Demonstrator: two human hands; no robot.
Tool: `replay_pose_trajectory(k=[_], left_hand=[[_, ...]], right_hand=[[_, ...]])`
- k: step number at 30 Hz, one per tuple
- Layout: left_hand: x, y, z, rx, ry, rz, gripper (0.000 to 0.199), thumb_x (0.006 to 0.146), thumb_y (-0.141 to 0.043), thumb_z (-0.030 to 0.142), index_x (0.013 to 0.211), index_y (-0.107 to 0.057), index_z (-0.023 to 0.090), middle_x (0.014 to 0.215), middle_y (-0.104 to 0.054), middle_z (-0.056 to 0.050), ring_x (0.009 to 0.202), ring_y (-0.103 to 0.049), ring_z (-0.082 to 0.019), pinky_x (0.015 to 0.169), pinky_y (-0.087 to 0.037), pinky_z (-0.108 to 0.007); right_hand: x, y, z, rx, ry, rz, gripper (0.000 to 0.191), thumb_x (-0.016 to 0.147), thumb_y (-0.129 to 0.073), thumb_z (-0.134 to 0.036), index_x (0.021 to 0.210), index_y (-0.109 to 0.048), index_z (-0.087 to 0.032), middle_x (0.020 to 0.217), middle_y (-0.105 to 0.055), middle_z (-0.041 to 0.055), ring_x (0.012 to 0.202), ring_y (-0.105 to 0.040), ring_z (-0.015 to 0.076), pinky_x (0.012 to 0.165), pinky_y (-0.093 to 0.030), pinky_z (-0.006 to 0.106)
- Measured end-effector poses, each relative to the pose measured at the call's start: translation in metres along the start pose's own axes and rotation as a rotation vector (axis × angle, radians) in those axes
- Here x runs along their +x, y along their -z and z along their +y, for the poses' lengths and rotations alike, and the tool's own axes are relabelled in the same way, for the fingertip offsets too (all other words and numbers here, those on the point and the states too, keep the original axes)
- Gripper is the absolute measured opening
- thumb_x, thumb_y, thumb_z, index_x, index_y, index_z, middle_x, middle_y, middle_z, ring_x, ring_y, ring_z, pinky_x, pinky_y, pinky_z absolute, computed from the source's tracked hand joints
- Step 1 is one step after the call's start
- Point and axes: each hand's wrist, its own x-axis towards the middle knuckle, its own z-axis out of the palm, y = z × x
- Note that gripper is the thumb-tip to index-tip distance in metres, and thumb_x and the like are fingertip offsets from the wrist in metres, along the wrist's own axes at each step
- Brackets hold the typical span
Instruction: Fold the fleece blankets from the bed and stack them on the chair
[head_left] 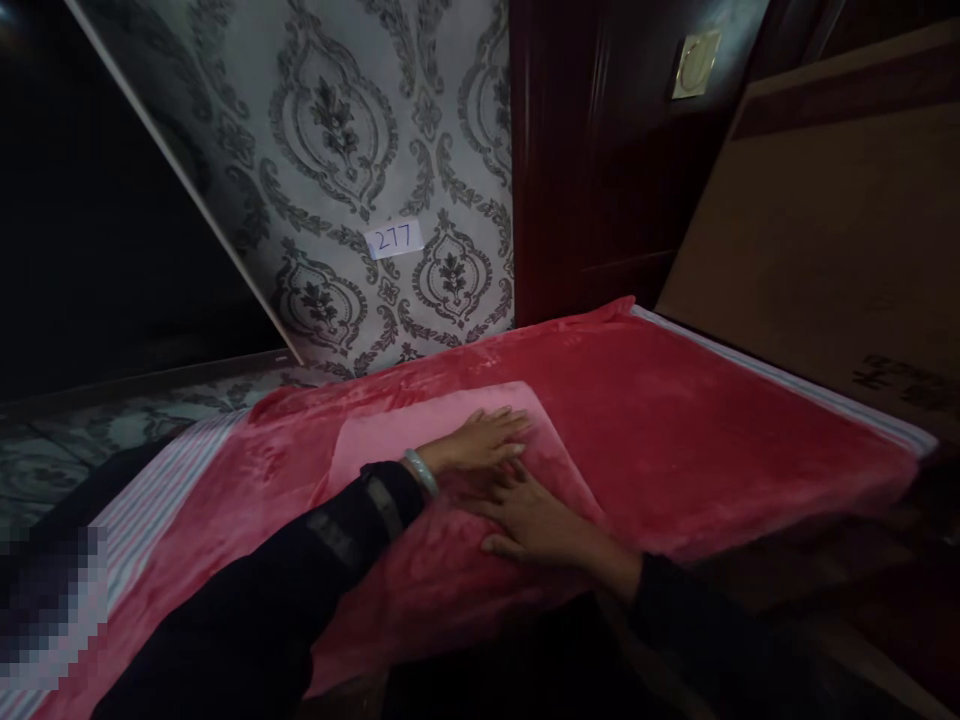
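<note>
Patterned wall (337, 130) beside dark red panel (589, 170), possibly wooden.

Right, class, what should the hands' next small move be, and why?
Probably slide the left hand and right hand gently apart, smoothing the light pink, straight-edged cloth on the red plush blanket: they lie palm-down, close together, hiding part of it, so creases there can't be ruled out.

I am reading the handwritten number 277 (394, 237) on a white paper label (395, 241) that is sticking to the patterned wallpaper (334, 125) ahead of me. On the brown cardboard (832, 240) to my right, dark lettering (904, 380) is showing, too dim for me to read.
</note>
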Motion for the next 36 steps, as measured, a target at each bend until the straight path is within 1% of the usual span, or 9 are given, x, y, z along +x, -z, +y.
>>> replay_pose_trajectory(k=[3, 6, 13, 17, 22, 26, 31, 34, 36], left_hand=[[0.037, -0.016, -0.021, 0.141, -0.063, -0.018, 0.065, 0.102, -0.045, 0.05, 0.161, -0.031, 0.028, 0.17, -0.023, -0.007, 0.159, -0.012, -0.03, 0.124, -0.004, -0.067], [0.059, -0.021, -0.047, 0.178, -0.06, 0.04, 0.066, 0.102, -0.042, 0.053, 0.161, -0.029, 0.028, 0.17, -0.021, -0.009, 0.159, -0.013, -0.031, 0.124, -0.008, -0.066], [0.09, -0.024, -0.096, -0.042, -0.024, 0.113, 0.058, 0.105, -0.031, 0.052, 0.157, -0.041, 0.026, 0.164, -0.041, -0.005, 0.153, -0.032, -0.017, 0.127, -0.021, -0.038], [0.093, -0.03, -0.1, -0.058, 0.01, 0.145, 0.061, 0.105, -0.027, 0.053, 0.155, -0.043, 0.022, 0.161, -0.045, -0.006, 0.151, -0.037, -0.018, 0.126, -0.024, -0.038], [0.091, -0.024, -0.085, 0.044, 0.091, 0.158, 0.062, 0.106, -0.028, 0.051, 0.157, -0.039, 0.018, 0.162, -0.042, -0.011, 0.152, -0.035, -0.021, 0.126, -0.022, -0.041], [0.072, -0.006, -0.074, 0.046, 0.144, 0.167, 0.064, 0.103, -0.035, 0.054, 0.158, -0.037, 0.021, 0.167, -0.032, -0.011, 0.155, -0.026, -0.027, 0.127, -0.017, -0.051], [0.001, 0.012, -0.067, -0.168, -0.004, 0.171, 0.069, 0.104, -0.026, 0.058, 0.156, -0.041, 0.014, 0.164, -0.04, -0.01, 0.15, -0.037, -0.021, 0.127, -0.023, -0.037], [-0.038, 0.007, -0.061, -0.154, 0.015, 0.124, 0.067, 0.105, -0.025, 0.057, 0.156, -0.041, 0.018, 0.165, -0.038, -0.008, 0.152, -0.035, -0.02, 0.127, -0.022, -0.038], [-0.052, -0.004, -0.055, -0.082, 0.053, 0.094, 0.061, 0.106, -0.024, 0.053, 0.157, -0.039, 0.024, 0.167, -0.034, -0.006, 0.155, -0.028, -0.02, 0.128, -0.017, -0.043]], right_hand=[[-0.002, -0.006, 0.002, 0.058, -0.025, -0.019, 0.064, 0.104, -0.044, -0.06, 0.161, -0.031, -0.036, 0.171, -0.018, 0.005, 0.157, -0.012, 0.0308, 0.125, -0.001, 0.063], [0.0, -0.006, 0.005, 0.093, -0.028, -0.033, 0.066, 0.102, -0.045, -0.063, 0.161, -0.031, -0.037, 0.171, -0.011, 0.0037, 0.158, -0.006, 0.0306, 0.125, -0.002, 0.063], [0.0, -0.005, 0.007, 0.144, -0.055, -0.015, 0.067, 0.1, -0.048, -0.065, 0.16, -0.033, -0.04, 0.171, -0.014, -0.0011, 0.158, -0.001, 0.0294, 0.126, -0.003, 0.06], [-0.001, -0.006, 0.007, 0.13, -0.053, 0.004, 0.067, 0.1, -0.051, -0.063, 0.16, -0.034, -0.039, 0.171, -0.017, 0.0005, 0.158, -0.004, 0.0297, 0.127, -0.003, 0.059], [0.0, -0.01, 0.006, 0.042, -0.055, 0.007, 0.065, 0.102, -0.051, -0.057, 0.16, -0.033, -0.036, 0.171, -0.016, 0.0023, 0.158, -0.007, 0.0292, 0.126, -0.005, 0.06], [-0.003, -0.011, 0.009, -0.037, -0.045, -0.008, 0.063, 0.103, -0.049, -0.055, 0.16, -0.034, -0.034, 0.17, -0.018, 0.0028, 0.158, -0.007, 0.0301, 0.126, -0.007, 0.062], [0.002, 0.003, 0.0, -0.016, 0.027, -0.011, 0.062, 0.105, -0.043, -0.058, 0.159, -0.037, -0.03, 0.169, -0.024, 0.0062, 0.157, -0.012, 0.0318, 0.125, -0.008, 0.063], [0.019, 0.007, -0.015, 0.053, 0.131, -0.029, 0.058, 0.106, -0.042, -0.055, 0.157, -0.043, -0.028, 0.164, -0.036, 0.0071, 0.155, -0.022, 0.0296, 0.126, -0.011, 0.059], [0.029, 0.001, -0.025, 0.072, 0.197, -0.057, 0.055, 0.106, -0.044, -0.051, 0.157, -0.043, -0.028, 0.162, -0.039, 0.0074, 0.154, -0.025, 0.0284, 0.126, -0.012, 0.057]])
